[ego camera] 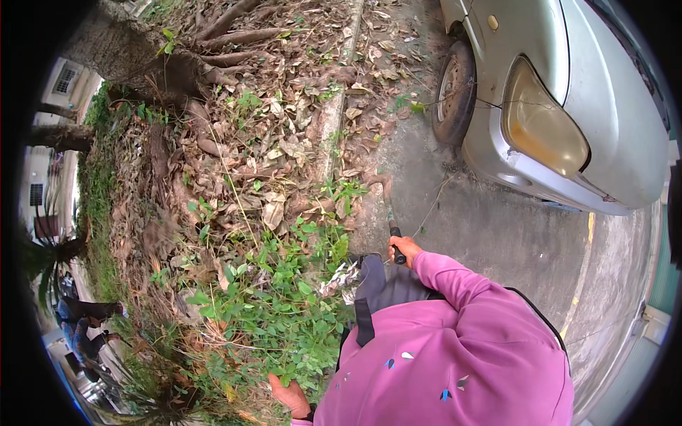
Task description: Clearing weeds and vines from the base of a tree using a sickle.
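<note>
My right hand (406, 250) is closed around the black handle (397, 246) of a hand tool. The tool's narrow shaft points away from me over the pavement edge; its far end blends with a brown curved shape, so I cannot tell its form. Low in the view, my left hand (289, 395) is among the leaves of green weeds (287, 314), its fingers partly hidden; whether it grips a stem is unclear. The weeds grow beside my dark-trousered legs (381, 282). Dry brown leaves (282, 154) cover the soil beyond them.
A silver car (613, 106) with a front wheel (455, 93) stands on the concrete at upper right. A curb (333, 125) divides pavement from soil. Thick roots (240, 37) spread from a tree trunk (128, 48) at upper left. A thin dry stem crosses the concrete near my right hand.
</note>
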Available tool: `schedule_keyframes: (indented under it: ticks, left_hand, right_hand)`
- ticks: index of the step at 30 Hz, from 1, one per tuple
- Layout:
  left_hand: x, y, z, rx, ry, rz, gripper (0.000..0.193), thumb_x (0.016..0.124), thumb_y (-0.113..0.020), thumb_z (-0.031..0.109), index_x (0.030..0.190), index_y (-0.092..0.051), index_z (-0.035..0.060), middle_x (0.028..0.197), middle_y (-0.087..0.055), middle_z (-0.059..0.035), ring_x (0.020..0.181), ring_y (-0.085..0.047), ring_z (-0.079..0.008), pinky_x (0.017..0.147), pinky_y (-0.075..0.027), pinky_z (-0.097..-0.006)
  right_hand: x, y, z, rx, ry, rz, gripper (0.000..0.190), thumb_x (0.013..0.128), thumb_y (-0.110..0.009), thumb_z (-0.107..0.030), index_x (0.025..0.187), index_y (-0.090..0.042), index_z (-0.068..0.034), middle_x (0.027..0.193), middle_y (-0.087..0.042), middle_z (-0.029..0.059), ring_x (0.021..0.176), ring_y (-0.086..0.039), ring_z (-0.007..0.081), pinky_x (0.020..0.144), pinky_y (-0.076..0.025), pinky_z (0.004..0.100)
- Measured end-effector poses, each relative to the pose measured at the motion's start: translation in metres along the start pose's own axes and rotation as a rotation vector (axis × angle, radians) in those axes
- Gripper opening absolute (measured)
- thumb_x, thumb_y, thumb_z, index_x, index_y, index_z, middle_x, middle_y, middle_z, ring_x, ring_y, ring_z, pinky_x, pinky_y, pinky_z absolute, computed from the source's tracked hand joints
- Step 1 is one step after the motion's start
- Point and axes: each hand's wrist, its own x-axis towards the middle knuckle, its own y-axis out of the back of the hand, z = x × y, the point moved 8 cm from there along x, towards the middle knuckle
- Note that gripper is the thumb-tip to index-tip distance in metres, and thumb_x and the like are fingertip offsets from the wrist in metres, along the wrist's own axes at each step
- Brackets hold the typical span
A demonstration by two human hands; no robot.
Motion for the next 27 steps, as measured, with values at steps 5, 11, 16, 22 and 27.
schedule_keyframes:
  ticks: [5, 11, 16, 22, 27]
  left_hand:
    - [0.032, 0.029, 0.07, -0.107, -0.037, -0.014, 0.018, 0.071, -0.055, 0.001, 0.089, -0.053, 0.0046, 0.067, -0.054, -0.0125, 0.057, -0.051, -0.0246, 0.054, -0.04, -0.0335]
    - [0.068, 0.047, 0.109, -0.201, -0.23, -0.062, 0.024, 0.071, -0.053, -0.004, 0.094, -0.056, 0.0033, 0.069, -0.053, -0.0101, 0.059, -0.051, -0.0214, 0.053, -0.041, -0.0316]
    - [0.106, 0.002, 0.224, 0.055, -0.789, -0.101, 0.035, 0.067, -0.056, -0.003, 0.101, -0.054, 0.005, 0.079, -0.054, -0.0108, 0.063, -0.052, -0.0231, 0.054, -0.042, -0.0325]
    - [0.108, -0.249, 0.278, 0.029, -1.123, -0.753, 0.046, 0.059, -0.059, 0.006, 0.104, -0.05, 0.0016, 0.096, -0.052, -0.0138, 0.091, -0.049, -0.0301, 0.078, -0.038, -0.0412]
    - [0.086, -0.52, 0.244, 0.454, -1.46, -0.81, 0.043, 0.069, -0.049, 0.015, 0.109, -0.049, -0.0012, 0.117, -0.043, -0.0195, 0.114, -0.035, -0.0326, 0.095, -0.024, -0.0469]
  right_hand:
    - [-0.01, 0.055, -0.006, -0.136, 0.051, 0.013, 0.011, 0.07, -0.052, -0.007, 0.068, -0.045, 0.001, 0.053, -0.046, 0.007, 0.042, -0.047, 0.0159, 0.036, -0.04, 0.0281]
    - [-0.07, 0.075, -0.049, -0.566, 0.285, -0.018, 0.018, 0.07, -0.054, -0.015, 0.077, -0.042, -0.003, 0.058, -0.047, 0.0039, 0.044, -0.047, 0.0119, 0.04, -0.041, 0.0264]
    - [-0.175, 0.108, -0.057, -1.058, 0.605, 0.23, 0.028, 0.066, -0.055, -0.018, 0.087, -0.044, -0.003, 0.063, -0.049, 0.0058, 0.051, -0.051, 0.0132, 0.047, -0.042, 0.0279]
    - [-0.108, 0.118, -0.04, -0.597, 0.31, 0.244, 0.024, 0.07, -0.057, -0.013, 0.09, -0.047, -0.002, 0.058, -0.049, 0.003, 0.047, -0.046, 0.009, 0.044, -0.038, 0.0238]
    - [0.06, 0.128, -0.003, -0.532, 0.336, 0.252, 0.023, 0.076, -0.058, -0.015, 0.09, -0.046, -0.002, 0.056, -0.046, 0.0011, 0.046, -0.044, 0.0074, 0.041, -0.035, 0.0221]
